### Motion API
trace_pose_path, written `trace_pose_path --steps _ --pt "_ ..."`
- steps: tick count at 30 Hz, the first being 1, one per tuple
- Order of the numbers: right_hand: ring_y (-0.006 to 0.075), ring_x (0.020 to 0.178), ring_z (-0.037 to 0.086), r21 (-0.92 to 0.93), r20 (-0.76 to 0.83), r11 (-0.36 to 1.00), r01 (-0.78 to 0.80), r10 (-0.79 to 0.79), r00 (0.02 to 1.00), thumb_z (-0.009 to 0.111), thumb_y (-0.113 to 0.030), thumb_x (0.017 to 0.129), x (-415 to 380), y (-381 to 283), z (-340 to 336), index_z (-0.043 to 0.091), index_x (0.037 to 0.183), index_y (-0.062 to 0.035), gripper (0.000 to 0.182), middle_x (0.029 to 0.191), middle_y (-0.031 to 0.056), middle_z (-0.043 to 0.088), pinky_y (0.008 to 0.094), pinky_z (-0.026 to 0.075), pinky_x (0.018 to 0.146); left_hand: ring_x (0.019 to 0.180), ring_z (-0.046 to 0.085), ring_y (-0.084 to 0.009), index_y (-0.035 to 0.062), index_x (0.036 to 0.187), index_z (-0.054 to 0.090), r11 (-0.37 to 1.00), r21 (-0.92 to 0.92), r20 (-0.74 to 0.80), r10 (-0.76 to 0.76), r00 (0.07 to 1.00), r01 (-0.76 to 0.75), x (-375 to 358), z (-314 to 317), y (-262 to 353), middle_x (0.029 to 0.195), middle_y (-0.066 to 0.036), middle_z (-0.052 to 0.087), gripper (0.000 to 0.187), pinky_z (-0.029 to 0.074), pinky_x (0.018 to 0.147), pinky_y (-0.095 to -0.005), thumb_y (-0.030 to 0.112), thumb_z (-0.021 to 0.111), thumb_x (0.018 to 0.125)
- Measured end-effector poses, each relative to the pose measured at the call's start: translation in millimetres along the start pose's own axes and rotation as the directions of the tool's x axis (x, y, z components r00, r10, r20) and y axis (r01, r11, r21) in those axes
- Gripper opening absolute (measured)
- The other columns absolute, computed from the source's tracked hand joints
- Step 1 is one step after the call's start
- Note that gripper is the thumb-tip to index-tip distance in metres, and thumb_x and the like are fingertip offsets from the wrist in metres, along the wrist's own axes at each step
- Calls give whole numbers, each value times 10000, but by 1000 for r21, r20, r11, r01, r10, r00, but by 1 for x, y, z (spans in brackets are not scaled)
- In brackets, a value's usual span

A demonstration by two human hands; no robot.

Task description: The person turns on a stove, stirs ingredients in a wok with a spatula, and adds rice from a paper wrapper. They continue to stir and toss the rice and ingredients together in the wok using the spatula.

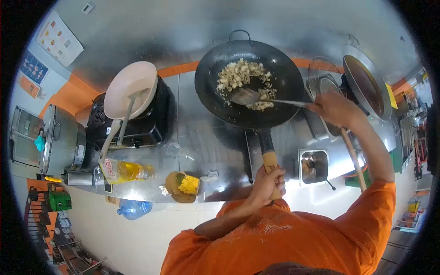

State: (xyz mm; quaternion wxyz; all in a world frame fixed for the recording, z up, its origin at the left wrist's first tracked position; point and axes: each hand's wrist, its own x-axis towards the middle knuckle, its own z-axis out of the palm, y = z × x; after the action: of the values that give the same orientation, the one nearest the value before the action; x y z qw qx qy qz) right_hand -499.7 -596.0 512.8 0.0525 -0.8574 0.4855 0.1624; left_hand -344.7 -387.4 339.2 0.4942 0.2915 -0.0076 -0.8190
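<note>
My left hand point(268, 183) is wrapped round the wooden handle of a large black wok point(284, 87), in front of my body. In the wok lies a heap of small pale chopped pieces point(243, 75), spread in a loose ring. My right hand point(334, 109) grips the handle end of a metal spatula point(284, 102), held over the wok's right rim. The spatula's blade rests in the wok, at the lower left edge of the pieces.
A pale pan point(130, 82) with a spatula sits on a black stove point(160, 114) at left. An oil bottle point(126, 172) and a bag of yellow food point(188, 184) lie on the counter. A sink-like metal container point(314, 156) and a wide pan point(364, 82) are at right.
</note>
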Motion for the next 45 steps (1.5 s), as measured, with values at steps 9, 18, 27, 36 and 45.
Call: trace_pose_path --steps 9,18,27,36,45 --pt "310 787 664 -159 -150 985 61 -85 985 607 -318 906 -12 30 -65 747 872 -105 258 717 140 668 415 486 742 506 469 -142 78 962 468 1000 -19 -6 -6 1000 5 -1 2 7 676 -30 488 128 414 446 -323 118 574 904" --pt "335 749 665 -309 -102 950 52 -88 991 667 -367 845 52 -32 -87 754 835 -89 292 719 161 679 449 497 691 491 484 -148 61 970 468 1000 3 0 18 1000 -18 -7 -4 -2 673 -40 496 149 433 427 -331 126 580 897" --pt "332 775 669 -453 -3 891 21 -25 1000 636 -549 835 87 -89 -171 734 817 -25 533 840 168 707 473 517 694 499 493 -148 70 968 470 1000 -21 1 -2 1000 2 -4 -3 5 679 -38 511 145 428 439 -319 133 582 902" --pt "319 735 666 -567 3 823 -44 55 998 723 -467 784 136 -57 -172 738 851 -11 462 828 168 712 434 526 670 510 497 -150 61 955 465 999 -35 20 7 1000 -6 -2 -3 8 690 -44 508 137 425 437 -322 148 564 914" --pt "352 724 677 -507 -504 861 -41 -258 824 769 -377 728 100 -56 -123 706 693 -10 374 713 190 675 454 531 667 527 516 -160 44 1015 454 1000 21 28 16 999 -17 -6 -7 3 715 -59 516 181 470 448 -358 184 529 927"
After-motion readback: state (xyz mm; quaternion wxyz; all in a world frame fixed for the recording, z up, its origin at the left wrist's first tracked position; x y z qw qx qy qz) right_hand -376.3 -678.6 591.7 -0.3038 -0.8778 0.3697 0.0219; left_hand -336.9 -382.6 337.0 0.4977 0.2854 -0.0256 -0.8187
